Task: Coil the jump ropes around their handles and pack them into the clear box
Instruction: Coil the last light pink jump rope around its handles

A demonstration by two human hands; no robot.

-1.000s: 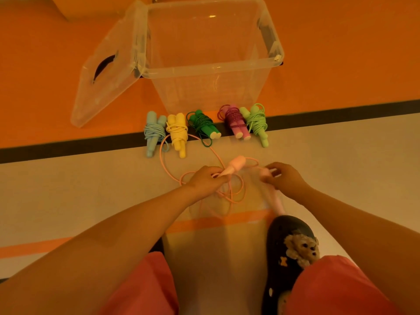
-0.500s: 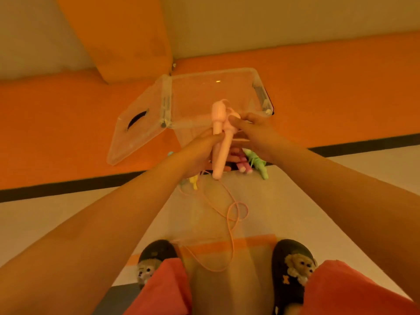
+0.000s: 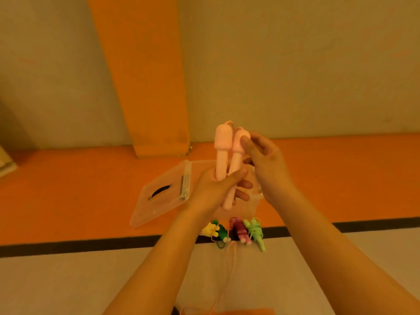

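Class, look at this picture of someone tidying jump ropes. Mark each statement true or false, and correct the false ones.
1. The left hand holds both pink handles together, upright. True.
2. The pink rope is wound tightly round its handles. False: it hangs loose below the handles, down towards the floor.
3. The coiled ropes lie inside the clear box. False: they lie on the floor in front of it.
4. The box lid is open, tilted out to the left of the box. True.
5. The right hand touches the upper end of one pink handle. True.
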